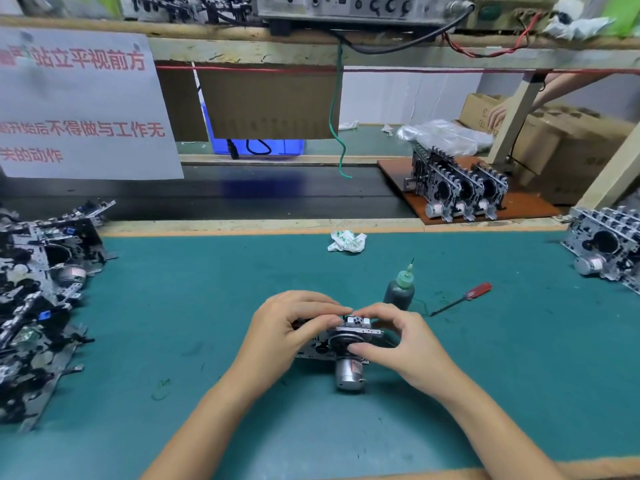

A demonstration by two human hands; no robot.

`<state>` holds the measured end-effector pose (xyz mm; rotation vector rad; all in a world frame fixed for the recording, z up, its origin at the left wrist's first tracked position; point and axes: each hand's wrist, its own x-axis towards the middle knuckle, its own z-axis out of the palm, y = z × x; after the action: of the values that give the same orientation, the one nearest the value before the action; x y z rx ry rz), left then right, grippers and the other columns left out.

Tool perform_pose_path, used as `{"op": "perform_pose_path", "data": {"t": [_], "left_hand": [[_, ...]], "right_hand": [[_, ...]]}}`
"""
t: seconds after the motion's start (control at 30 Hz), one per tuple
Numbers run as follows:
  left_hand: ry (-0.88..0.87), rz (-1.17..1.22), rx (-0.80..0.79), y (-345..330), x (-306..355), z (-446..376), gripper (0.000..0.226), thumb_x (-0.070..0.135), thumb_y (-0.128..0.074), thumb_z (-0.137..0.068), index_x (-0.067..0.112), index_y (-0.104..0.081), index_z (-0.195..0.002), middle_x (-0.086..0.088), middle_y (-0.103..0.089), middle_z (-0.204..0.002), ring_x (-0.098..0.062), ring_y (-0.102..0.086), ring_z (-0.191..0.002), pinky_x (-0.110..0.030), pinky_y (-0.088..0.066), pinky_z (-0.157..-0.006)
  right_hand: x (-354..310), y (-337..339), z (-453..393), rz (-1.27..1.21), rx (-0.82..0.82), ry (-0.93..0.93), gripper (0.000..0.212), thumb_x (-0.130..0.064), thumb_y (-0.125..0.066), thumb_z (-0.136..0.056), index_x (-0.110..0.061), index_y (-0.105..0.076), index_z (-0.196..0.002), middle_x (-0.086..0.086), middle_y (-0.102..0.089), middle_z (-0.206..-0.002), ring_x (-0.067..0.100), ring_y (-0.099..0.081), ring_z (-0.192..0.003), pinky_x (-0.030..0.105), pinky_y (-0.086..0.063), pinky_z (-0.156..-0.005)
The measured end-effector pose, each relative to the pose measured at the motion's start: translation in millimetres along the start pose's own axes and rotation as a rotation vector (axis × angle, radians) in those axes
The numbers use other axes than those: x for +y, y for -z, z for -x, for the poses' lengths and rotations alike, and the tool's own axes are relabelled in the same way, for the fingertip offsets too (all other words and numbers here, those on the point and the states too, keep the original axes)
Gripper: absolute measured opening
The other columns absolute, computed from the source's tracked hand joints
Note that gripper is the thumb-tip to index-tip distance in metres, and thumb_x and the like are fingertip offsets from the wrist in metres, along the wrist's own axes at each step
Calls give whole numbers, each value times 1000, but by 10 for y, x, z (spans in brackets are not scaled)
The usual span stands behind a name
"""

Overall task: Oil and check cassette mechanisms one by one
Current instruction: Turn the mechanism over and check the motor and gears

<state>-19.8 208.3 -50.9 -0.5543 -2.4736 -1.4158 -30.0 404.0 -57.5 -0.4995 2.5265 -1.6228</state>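
Note:
A metal cassette mechanism (pixel 341 341) with a silver motor at its near end rests on the green mat (pixel 207 306) in the middle. My left hand (pixel 294 323) grips its left side, fingers curled over the top. My right hand (pixel 391 337) holds its right side, with the thumb on the black flywheel and the fingers arched over the top edge. A dark oil bottle (pixel 400 289) with a green needle cap stands upright just behind my right hand. A red-handled screwdriver (pixel 464 297) lies to its right.
A heap of mechanisms (pixel 38 299) fills the left edge of the mat. More mechanisms stand on a brown board (pixel 453 188) on the conveyor and at the right edge (pixel 606 247). A crumpled wrapper (pixel 346 241) lies at the mat's far edge. Another person's hand (pixel 497 116) touches a cardboard box.

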Motion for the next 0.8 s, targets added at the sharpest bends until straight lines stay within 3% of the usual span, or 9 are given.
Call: {"op": "perform_pose_path", "data": {"t": [0.17,0.3,0.37,0.43,0.5,0.57,0.67,0.8], "left_hand": [[-57,16,-19,-1,-29,-4,21,41,-56,-83,40,-65,-102,34,-65,-97,5,-58,-102,-11,-39,-92],[-13,26,-27,7,-52,-4,20,31,-61,-82,48,-66,-93,36,-64,-99,5,-57,-105,-12,-40,-91],[-8,28,-21,3,-54,1,20,31,-61,-82,49,-66,-91,35,-64,-100,5,-57,-105,-13,-40,-91],[-10,30,-17,-3,-47,-2,21,32,-61,-82,49,-67,-92,33,-65,-101,5,-58,-105,-12,-39,-91],[-9,35,-11,-7,-40,-3,21,31,-61,-82,48,-67,-93,32,-66,-100,5,-58,-104,-11,-39,-90],[-14,33,-2,-7,-28,-1,22,30,-61,-82,47,-67,-94,32,-66,-99,5,-59,-102,-10,-40,-88],[-14,30,-6,0,-27,6,21,30,-61,-83,47,-67,-94,31,-67,-97,3,-60,-100,-11,-41,-87],[-10,38,-11,3,-13,3,22,31,-61,-83,46,-67,-98,32,-67,-96,4,-60,-99,-10,-41,-86]], "right_hand": [[-26,36,-49,53,-23,51,31,-18,-82,-70,-39,-68,-88,-18,-67,-93,4,-58,-99,22,-41,-91],[-50,51,-21,102,-83,83,33,-20,-80,-73,-40,-64,-94,-23,-65,-96,-1,-56,-101,15,-38,-90],[-25,74,18,200,-78,69,35,-33,-80,-72,-42,-62,-101,-24,-62,-100,-5,-51,-104,13,-35,-89],[34,79,83,454,5,112,38,-51,-73,-72,-39,-62,-107,-26,-57,-100,-7,-47,-102,15,-34,-88],[77,40,165,675,147,228,39,-62,-59,-74,-29,-67,-95,-21,-55,-87,2,-49,-91,17,-34,-81],[93,-11,224,777,200,323,40,-59,-53,-77,-22,-65,-77,-15,-53,-73,9,-48,-78,20,-34,-76],[121,-6,250,863,190,394,40,-54,-50,-81,-19,-62,-68,-10,-56,-65,13,-49,-74,25,-36,-79],[32,52,246,928,100,356,44,-59,-44,-82,-22,-65,-70,-12,-59,-66,15,-56,-76,23,-34,-80]]}}
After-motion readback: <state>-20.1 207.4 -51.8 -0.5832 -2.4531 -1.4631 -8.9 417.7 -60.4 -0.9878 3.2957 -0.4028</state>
